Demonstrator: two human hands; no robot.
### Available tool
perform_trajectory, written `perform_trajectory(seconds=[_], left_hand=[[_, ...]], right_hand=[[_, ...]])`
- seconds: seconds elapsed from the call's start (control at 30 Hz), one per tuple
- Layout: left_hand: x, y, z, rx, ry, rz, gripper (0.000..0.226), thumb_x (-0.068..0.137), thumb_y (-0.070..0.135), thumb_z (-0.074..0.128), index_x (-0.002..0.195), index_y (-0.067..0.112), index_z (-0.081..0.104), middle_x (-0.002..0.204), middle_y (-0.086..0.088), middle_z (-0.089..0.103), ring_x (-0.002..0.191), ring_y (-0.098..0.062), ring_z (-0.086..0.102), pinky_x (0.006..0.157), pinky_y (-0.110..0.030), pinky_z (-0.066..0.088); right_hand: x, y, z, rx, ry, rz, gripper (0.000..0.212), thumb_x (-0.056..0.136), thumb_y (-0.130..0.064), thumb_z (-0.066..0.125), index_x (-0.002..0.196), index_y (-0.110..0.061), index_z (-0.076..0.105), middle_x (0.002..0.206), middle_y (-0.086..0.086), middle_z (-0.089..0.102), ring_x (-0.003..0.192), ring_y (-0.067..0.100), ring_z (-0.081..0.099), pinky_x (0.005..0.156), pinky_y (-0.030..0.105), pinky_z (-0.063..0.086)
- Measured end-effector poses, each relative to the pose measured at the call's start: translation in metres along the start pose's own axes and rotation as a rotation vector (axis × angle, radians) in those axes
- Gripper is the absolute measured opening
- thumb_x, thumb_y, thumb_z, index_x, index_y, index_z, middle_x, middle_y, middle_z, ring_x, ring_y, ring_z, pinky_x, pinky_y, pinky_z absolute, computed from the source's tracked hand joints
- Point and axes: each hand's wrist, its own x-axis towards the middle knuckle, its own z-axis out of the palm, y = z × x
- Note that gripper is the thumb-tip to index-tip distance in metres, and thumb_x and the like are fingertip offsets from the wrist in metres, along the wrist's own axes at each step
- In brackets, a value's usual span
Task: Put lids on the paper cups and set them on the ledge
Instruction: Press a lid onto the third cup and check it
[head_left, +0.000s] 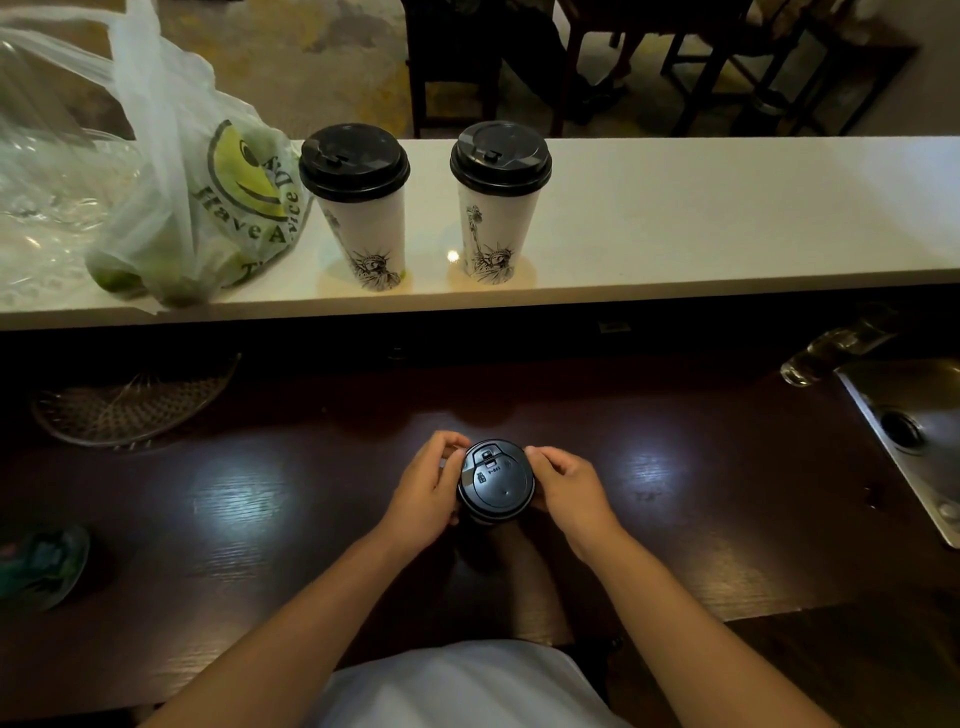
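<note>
Two white paper cups with black lids stand upright on the white ledge (675, 218): the left cup (363, 218) and the right cup (496, 218), a little apart. On the dark wooden counter (260, 499) below, a third cup is seen from above, hidden under its black lid (496, 480). My left hand (423, 493) grips the lid's left rim and my right hand (566, 491) grips its right rim, fingers curled around the edge.
A plastic bag with a smiley print (208, 208) holding green fruit lies on the ledge left of the cups. A wire basket (130, 410) sits at the counter's left, a glass (821, 358) and a metal sink (909, 431) at the right. Chairs stand beyond the ledge.
</note>
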Motion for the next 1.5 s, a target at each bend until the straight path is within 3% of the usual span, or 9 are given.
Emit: perform_trajectory(seconds=[0.13,0.3,0.5,0.67,0.8,1.0,1.1,1.2,1.5], left_hand=[[-0.005,0.001,0.003,0.075,-0.013,0.123,0.035,0.106,0.020,0.037,0.133,0.041,0.045,0.123,0.009,0.058,0.073,-0.007,0.060,0.055,-0.027,0.053],[-0.015,0.004,0.007,0.064,-0.027,0.128,0.043,0.103,0.008,0.036,0.129,0.038,0.052,0.114,0.008,0.065,0.068,-0.003,0.065,0.051,-0.028,0.056],[-0.021,0.006,0.016,-0.008,0.073,0.063,0.045,0.101,0.001,0.038,0.130,0.031,0.055,0.123,-0.001,0.062,0.084,-0.015,0.070,0.052,-0.028,0.059],[-0.026,0.012,0.023,-0.106,0.108,-0.015,0.026,0.107,0.019,0.034,0.118,0.031,0.054,0.113,-0.005,0.065,0.064,-0.017,0.072,0.051,-0.033,0.061],[-0.022,0.018,0.028,-0.230,0.065,-0.102,0.026,0.108,0.024,0.034,0.116,0.025,0.059,0.104,-0.008,0.069,0.057,-0.025,0.071,0.059,-0.052,0.062],[-0.015,0.045,0.013,-0.640,-0.276,-0.366,0.031,0.105,0.004,0.036,0.128,0.012,0.055,0.110,-0.024,0.068,0.059,-0.027,0.071,0.051,-0.032,0.060],[-0.010,0.047,0.002,-0.488,-0.413,-0.305,0.053,0.095,-0.013,0.038,0.138,0.015,0.047,0.137,-0.015,0.055,0.060,-0.027,0.071,0.052,-0.029,0.059],[-0.005,0.045,-0.004,-0.196,-0.437,-0.175,0.057,0.097,-0.007,0.048,0.144,0.025,0.040,0.146,-0.001,0.046,0.057,-0.023,0.068,0.049,-0.027,0.057],[-0.006,0.036,-0.006,-0.182,-0.505,-0.251,0.037,0.097,0.025,0.064,0.128,0.033,0.047,0.102,-0.008,0.070,0.061,-0.014,0.066,0.061,-0.032,0.059]], right_hand=[[0.003,-0.007,0.001,-0.018,-0.012,0.010,0.027,0.100,-0.031,0.058,0.091,-0.014,0.077,0.094,0.015,0.077,0.094,0.033,0.074,0.082,0.046,0.061],[0.010,-0.015,0.004,-0.121,0.027,-0.036,0.033,0.099,-0.036,0.060,0.075,-0.019,0.075,0.071,0.009,0.071,0.070,0.021,0.064,0.077,0.053,0.059],[-0.011,-0.012,0.003,0.256,-0.045,0.112,0.030,0.103,-0.029,0.053,0.108,-0.009,0.075,0.110,0.015,0.076,0.102,0.025,0.070,0.093,0.040,0.054],[-0.025,-0.004,-0.004,0.428,-0.205,0.177,0.035,0.099,-0.034,0.056,0.127,-0.016,0.068,0.125,0.005,0.072,0.127,0.024,0.061,0.111,0.052,0.044],[-0.026,-0.001,-0.017,0.389,-0.354,0.115,0.057,0.080,-0.018,0.078,0.134,-0.020,0.060,0.133,0.008,0.067,0.126,0.023,0.062,0.106,0.045,0.051],[-0.018,-0.004,-0.039,0.349,-0.422,0.085,0.079,0.064,0.002,0.085,0.136,-0.010,0.055,0.128,0.015,0.067,0.118,0.028,0.067,0.094,0.038,0.058],[-0.016,-0.007,-0.041,0.433,-0.393,0.109,0.066,0.072,-0.005,0.081,0.134,-0.007,0.056,0.128,0.015,0.066,0.120,0.032,0.064,0.096,0.044,0.058],[-0.016,-0.008,-0.036,0.458,-0.311,0.114,0.057,0.079,-0.011,0.080,0.131,-0.007,0.058,0.125,0.014,0.067,0.122,0.031,0.063,0.098,0.048,0.057],[-0.017,-0.020,-0.026,0.376,-0.286,0.034,0.051,0.076,-0.003,0.074,0.126,-0.006,0.062,0.122,0.014,0.073,0.117,0.027,0.068,0.104,0.041,0.052]])
